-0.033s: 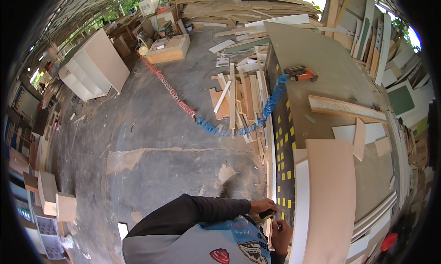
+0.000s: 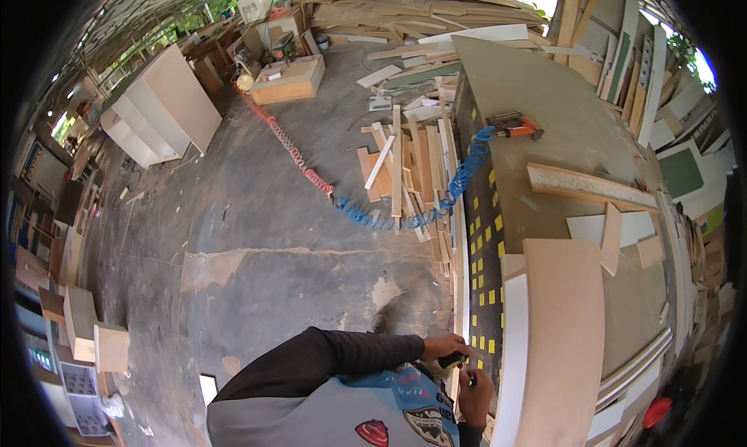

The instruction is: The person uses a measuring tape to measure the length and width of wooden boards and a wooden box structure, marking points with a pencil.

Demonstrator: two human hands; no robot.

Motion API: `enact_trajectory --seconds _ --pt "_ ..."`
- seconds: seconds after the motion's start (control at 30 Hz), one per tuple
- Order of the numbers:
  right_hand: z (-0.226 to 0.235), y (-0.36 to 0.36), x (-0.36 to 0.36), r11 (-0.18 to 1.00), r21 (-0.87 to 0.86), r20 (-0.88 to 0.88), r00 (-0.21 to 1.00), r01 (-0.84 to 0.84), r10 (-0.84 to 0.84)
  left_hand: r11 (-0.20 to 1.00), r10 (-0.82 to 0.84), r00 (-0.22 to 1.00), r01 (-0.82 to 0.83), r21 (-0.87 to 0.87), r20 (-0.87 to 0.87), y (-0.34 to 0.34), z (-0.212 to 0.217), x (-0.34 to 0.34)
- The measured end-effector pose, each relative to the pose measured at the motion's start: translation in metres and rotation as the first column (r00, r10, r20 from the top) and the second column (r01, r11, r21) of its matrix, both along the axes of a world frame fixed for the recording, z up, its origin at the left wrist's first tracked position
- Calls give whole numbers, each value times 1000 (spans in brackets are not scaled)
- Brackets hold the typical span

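Note:
Close to my body, beside the dark table side with yellow squares [image 2: 482, 280], my two hands are near each other. My left hand [image 2: 443, 347], in a black sleeve, is closed around a small black object [image 2: 450, 360] with a pale or yellowish part; its exact kind is unclear. Just below it, my right hand [image 2: 476, 397] is closed, with a small dark bit [image 2: 471, 379] showing at its fingers. What that bit belongs to is hidden. To the right of my hands, a long light-wood panel [image 2: 564, 315] with a white edge lies on the table.
An orange-and-black nail gun [image 2: 517, 126] lies on the table [image 2: 545, 81], joined to a coiled blue hose [image 2: 467, 171] and a red hose [image 2: 292, 151] over the floor. Wood strips [image 2: 408, 163] lie left of the table. A white cabinet [image 2: 159, 108] stands far left.
The view has shifted very slightly. My hands stay together in the same place, both closed.

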State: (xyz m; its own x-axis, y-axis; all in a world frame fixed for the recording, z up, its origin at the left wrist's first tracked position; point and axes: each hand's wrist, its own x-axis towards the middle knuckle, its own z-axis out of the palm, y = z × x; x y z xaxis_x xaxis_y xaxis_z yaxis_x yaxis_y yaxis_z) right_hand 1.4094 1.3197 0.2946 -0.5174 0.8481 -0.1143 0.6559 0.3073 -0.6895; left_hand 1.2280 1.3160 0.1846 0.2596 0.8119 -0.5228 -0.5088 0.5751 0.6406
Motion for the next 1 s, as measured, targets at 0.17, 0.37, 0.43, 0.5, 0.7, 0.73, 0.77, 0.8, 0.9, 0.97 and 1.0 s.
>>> enact_trajectory --seconds 0.17,0.37,0.43,0.5,0.7,0.73,0.77,0.8,0.9,0.97,1.0 --pt "-16 14 -80 991 -6 13 991 -132 132 997 62 997 -59 46 -56 -19 13 -80" --pt "-74 59 -152 976 -32 84 972 -216 218 944 324 941 -315 -96 98 -69 5 -166" --pt "-100 79 -161 983 -97 57 985 -156 162 895 446 887 -437 -95 119 -77 4 -193" --pt "-138 96 -157 979 -186 110 989 -81 102 847 531 829 -514 -131 175 -86 13 -221" --pt "-276 119 -92 929 -369 535 826 37 179 652 749 601 -744 -149 279 -110 10 -313" --pt "-253 108 -124 903 -429 563 775 -21 286 596 793 546 -786 -162 271 -118 1 -335" --pt "-217 99 -166 869 -489 583 715 -70 385 541 831 501 -829 -142 241 -125 -6 -360" --pt "-207 102 -191 854 -516 602 683 -61 413 497 857 463 -859 -125 227 -129 -8 -385" --pt "-228 111 -271 861 -501 632 641 -91 436 363 926 339 -921 -140 168 -151 -19 -470" --pt "-279 142 -327 926 -294 653 657 -237 376 279 952 255 -951 -133 168 -173 -22 -526" --pt "-311 170 -364 905 -346 591 692 -247 415 227 970 212 -965 -132 122 -187 -26 -552"
